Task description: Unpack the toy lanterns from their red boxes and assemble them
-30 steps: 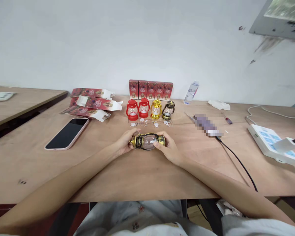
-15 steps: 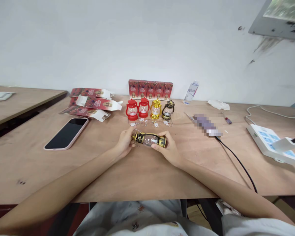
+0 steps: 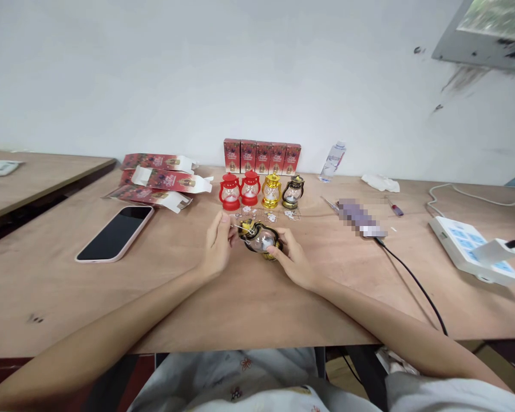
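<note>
A small black-and-gold toy lantern (image 3: 260,237) lies tilted between my hands, just above the wooden table (image 3: 240,297). My right hand (image 3: 292,260) grips its base end with curled fingers. My left hand (image 3: 217,246) touches its top end, where a thin wire handle sticks out, with the fingers fairly straight. Behind stand two red lanterns (image 3: 239,190), a gold lantern (image 3: 272,191) and a dark lantern (image 3: 293,192) in a row. Small white tags (image 3: 266,214) lie in front of them.
A row of red boxes (image 3: 262,157) stands at the wall. Flattened red cartons (image 3: 163,183) and a phone (image 3: 115,232) lie at the left. At the right are a water bottle (image 3: 333,161), a blurred object (image 3: 360,217) with a black cable (image 3: 416,283), and a white device (image 3: 476,249).
The lantern has been turned from lying level across both hands to pointing away and leftward. My left hand has opened and slid to its top end.
</note>
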### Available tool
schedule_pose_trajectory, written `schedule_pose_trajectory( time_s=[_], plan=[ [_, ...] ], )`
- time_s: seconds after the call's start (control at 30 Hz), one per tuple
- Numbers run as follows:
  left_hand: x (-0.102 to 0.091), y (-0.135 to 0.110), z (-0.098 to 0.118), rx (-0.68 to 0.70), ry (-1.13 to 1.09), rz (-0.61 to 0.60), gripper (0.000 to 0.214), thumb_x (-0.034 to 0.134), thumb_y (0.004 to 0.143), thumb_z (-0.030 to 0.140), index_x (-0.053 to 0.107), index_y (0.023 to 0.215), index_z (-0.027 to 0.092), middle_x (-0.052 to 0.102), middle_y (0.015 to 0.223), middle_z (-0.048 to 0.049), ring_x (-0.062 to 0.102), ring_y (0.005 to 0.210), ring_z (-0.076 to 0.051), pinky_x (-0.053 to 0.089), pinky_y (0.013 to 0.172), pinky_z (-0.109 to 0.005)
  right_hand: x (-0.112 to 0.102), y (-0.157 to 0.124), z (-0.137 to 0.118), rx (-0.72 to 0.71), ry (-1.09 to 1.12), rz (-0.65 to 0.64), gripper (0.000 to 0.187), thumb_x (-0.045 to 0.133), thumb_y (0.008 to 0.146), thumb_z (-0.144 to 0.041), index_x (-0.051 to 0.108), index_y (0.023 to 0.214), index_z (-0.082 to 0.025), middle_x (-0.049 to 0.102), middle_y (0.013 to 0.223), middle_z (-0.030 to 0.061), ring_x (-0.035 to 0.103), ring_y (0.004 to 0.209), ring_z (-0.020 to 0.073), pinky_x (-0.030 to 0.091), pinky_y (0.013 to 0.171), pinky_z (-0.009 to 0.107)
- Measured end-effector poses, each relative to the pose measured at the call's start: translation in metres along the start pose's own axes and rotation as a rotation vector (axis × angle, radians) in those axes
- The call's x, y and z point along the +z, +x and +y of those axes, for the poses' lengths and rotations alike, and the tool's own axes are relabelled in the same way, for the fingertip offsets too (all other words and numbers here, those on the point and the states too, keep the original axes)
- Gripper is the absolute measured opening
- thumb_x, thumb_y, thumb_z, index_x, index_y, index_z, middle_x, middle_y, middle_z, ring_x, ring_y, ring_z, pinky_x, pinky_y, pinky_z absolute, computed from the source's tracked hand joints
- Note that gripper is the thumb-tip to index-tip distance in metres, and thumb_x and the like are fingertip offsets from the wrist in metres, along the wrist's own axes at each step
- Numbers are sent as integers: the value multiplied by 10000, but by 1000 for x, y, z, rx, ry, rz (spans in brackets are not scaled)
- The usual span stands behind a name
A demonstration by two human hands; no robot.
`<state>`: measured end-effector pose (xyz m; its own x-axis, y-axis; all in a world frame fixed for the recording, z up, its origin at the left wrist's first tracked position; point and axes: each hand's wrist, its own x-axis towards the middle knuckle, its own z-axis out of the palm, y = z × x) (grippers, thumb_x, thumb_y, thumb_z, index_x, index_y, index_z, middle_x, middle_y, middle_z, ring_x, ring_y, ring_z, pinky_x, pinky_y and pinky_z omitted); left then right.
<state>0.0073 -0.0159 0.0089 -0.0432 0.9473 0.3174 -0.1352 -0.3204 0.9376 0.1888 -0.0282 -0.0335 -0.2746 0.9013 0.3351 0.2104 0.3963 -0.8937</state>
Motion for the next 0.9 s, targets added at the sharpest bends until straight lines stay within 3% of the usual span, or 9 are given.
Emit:
schedule_pose_trajectory(
  time_s=[0.13, 0.23, 0.33, 0.43, 0.53, 0.7, 0.83, 0.9],
  plan=[
    [-4, -6, -4, 324, 189, -123, 348, 377, 901, 512, 370, 722, 214, 469, 741, 9, 498, 695, -123, 431, 700, -266, 0, 3, 5, 3, 47, 21, 362, 516, 878, -389, 390, 1185, -245, 551, 1204, 60, 523, 1124, 180, 397, 992, 385],
    [-9, -7, -8, 565, 338, -305, 257, 366, 933, 395, 387, 754, 212, 505, 795, -20, 524, 760, -137, 434, 724, -285, 1, 4, 8, 12, 29, 14, 439, 555, 853, -341, 351, 1230, -245, 547, 1218, 64, 514, 1151, 193, 385, 1012, 403],
    [-12, -8, -12, 695, 457, -456, 163, 466, 898, 281, 443, 757, 203, 538, 792, -34, 539, 809, -149, 443, 753, -301, 1, 3, 5, -9, -39, 45, 495, 589, 819, -283, 346, 1248, -234, 513, 1253, 85, 475, 1198, 213, 353, 1042, 428],
    [-13, -8, -13, 792, 563, -507, 176, 564, 843, 266, 483, 700, 201, 578, 755, -37, 571, 849, -173, 455, 785, -324, -1, -2, -2, -125, -155, 191, 460, 566, 821, -248, 374, 1240, -235, 466, 1266, 99, 444, 1199, 224, 341, 1040, 433],
    [-13, -8, -12, 897, 673, -559, 208, 558, 846, 275, 505, 657, 205, 608, 726, -41, 607, 834, -178, 486, 759, -319, -4, -8, -13, -302, -280, 294, 362, 516, 839, -227, 422, 1188, -233, 499, 1128, 92, 486, 1062, 226, 393, 931, 414],
    [-11, -10, -9, 1108, 739, -649, 203, 561, 848, 233, 534, 650, 201, 631, 693, -42, 637, 793, -167, 523, 707, -282, -6, -15, -23, -575, -507, 153, 269, 536, 809, -232, 492, 1074, -218, 552, 958, 75, 509, 882, 222, 385, 768, 389],
    [-7, -11, -9, 1259, 695, -563, 158, 564, 850, 187, 509, 702, 185, 617, 682, -22, 623, 731, -140, 535, 667, -263, -8, -13, -21, -709, -588, 23, 83, 487, 844, -230, 542, 890, -190, 564, 886, 69, 482, 794, 191, 365, 702, 358],
    [-5, -11, -10, 1310, 649, -519, 126, 557, 854, 167, 492, 746, 174, 607, 685, -22, 615, 734, -140, 539, 659, -265, -9, -10, -19, -728, -551, -53, 121, 453, 869, -231, 540, 806, -175, 562, 843, 71, 450, 767, 181, 363, 697, 352]
  ],
)
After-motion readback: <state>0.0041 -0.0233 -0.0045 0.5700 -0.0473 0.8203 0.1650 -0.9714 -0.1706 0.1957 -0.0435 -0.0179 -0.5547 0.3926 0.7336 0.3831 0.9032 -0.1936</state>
